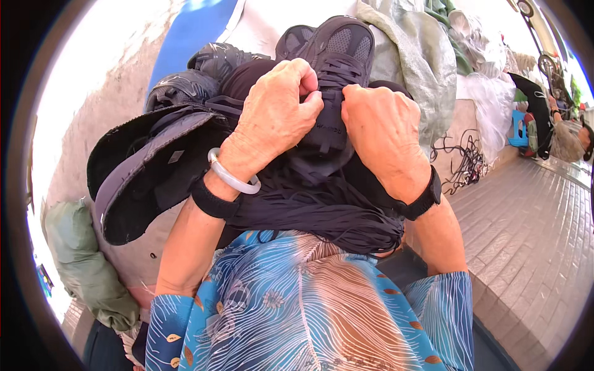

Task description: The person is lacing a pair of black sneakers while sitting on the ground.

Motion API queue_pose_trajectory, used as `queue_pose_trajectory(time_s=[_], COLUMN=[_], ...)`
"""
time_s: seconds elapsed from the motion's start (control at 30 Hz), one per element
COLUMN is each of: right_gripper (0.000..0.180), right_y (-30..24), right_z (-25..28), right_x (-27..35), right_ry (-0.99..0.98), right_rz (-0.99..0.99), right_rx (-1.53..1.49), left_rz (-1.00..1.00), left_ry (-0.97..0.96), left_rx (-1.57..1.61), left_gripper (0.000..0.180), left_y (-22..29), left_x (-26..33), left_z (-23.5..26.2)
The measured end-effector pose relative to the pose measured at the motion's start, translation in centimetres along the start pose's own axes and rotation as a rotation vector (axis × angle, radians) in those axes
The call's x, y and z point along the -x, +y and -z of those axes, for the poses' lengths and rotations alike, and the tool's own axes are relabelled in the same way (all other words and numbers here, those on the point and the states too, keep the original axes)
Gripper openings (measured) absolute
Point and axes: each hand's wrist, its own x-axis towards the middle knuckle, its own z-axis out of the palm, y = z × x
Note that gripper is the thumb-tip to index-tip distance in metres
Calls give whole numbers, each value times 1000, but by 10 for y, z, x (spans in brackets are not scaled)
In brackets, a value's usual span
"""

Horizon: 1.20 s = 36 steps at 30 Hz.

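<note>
A black sneaker (pixel 341 46) with grey mesh panels lies in front of me, toe pointing away, dark laces crossing its upper part. My left hand (pixel 278 111) pinches thumb and fingers together at the left row of eyelets, apparently on the shoelace (pixel 340 69). At the opposite eyelets my right hand (pixel 383 123) is closed, its fingertips curled against the shoe; the lace end in each hand is mostly hidden. The tongue (pixel 327 128) shows between the hands. Across my lap lies a thick bundle of loose black laces (pixel 309 213).
Left of my arm rest black shoe uppers (pixel 148 167), with more black shoes (pixel 179 89) behind. A green sack (pixel 93 266) stands far left. Woven plastic sheeting (pixel 427 77) lies back right, near tangled black cords (pixel 461 161), a blue stool (pixel 518 128) and another person (pixel 569 142).
</note>
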Motion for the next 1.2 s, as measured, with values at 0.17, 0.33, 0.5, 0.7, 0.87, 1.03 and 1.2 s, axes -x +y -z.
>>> queue_pose_trajectory(time_s=[0.17,0.33,0.5,0.7,0.87,1.03,1.2], right_gripper=[9,13,10,15,30,21,13], right_y=[10,42,65,61,44,37,35], right_z=[-17,-20,-12,-6,-7,-30,-25], right_x=[-2,-7,-3,6,21,16,15], right_ry=[45,-124,-620,-294,-28,195,174], right_rz=[16,-135,-288,-229,-17,65,-48], right_rx=[-86,-918,-1739,-1368,-858,-721,-914], left_rz=[-48,-107,-183,-236,-154,-84,-233], left_ry=[58,40,-33,-53,-11,-57,-74], left_rx=[4,22,15,-111,-53,-6,-12], left_gripper=[13,11,15,21,15,16,21], left_y=[2,2,14,16,12,15,13], left_x=[4,8,5,-7,-6,-2,-4], left_z=[0,5,-5,-9,3,4,-2])
